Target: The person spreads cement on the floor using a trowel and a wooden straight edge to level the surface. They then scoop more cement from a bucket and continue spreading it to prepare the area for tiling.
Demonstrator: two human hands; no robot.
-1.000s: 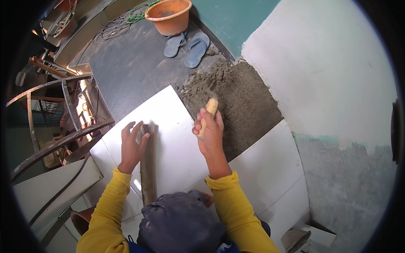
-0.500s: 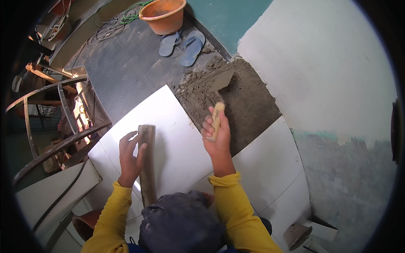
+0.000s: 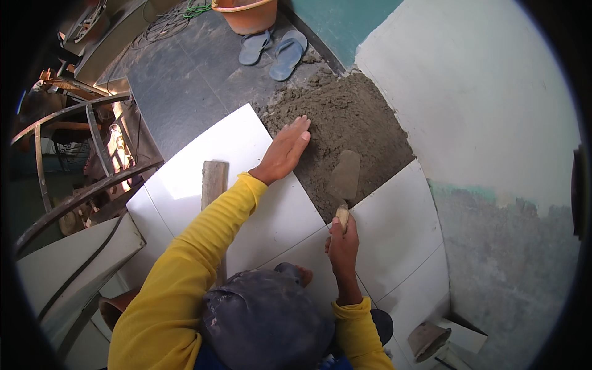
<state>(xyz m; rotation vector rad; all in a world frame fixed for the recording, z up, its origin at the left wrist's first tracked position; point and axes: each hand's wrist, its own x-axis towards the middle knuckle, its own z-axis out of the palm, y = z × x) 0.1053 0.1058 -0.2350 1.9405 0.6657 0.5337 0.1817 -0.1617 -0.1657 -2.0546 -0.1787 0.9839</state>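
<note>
My left hand point(image 3: 283, 148), fingers stretched out flat, is over the left edge of the wet grey mortar bed point(image 3: 376, 126), beside a white tile point(image 3: 253, 228); I cannot tell whether it touches the mortar. Lower right, my right hand point(image 3: 342, 243) grips a trowel point(image 3: 343, 176) by its wooden handle; the blade lies over the lower part of the mortar. A grey straight bar point(image 3: 213, 180) rests on the white tile at left, partly hidden by my left arm.
An orange tub point(image 3: 245, 13) and grey-blue flip-flops point(image 3: 285, 58) sit on dark floor tiles point(image 3: 185, 86). A white and bare-plaster wall point(image 3: 487, 111) borders the right. A metal frame point(image 3: 95, 142) stands at left, a bucket point(image 3: 428, 342) at lower right, cables at top.
My left hand has moved up and right from beside the bar to the mortar's edge. My right hand has drawn the trowel down and right to the bed's lower corner.
</note>
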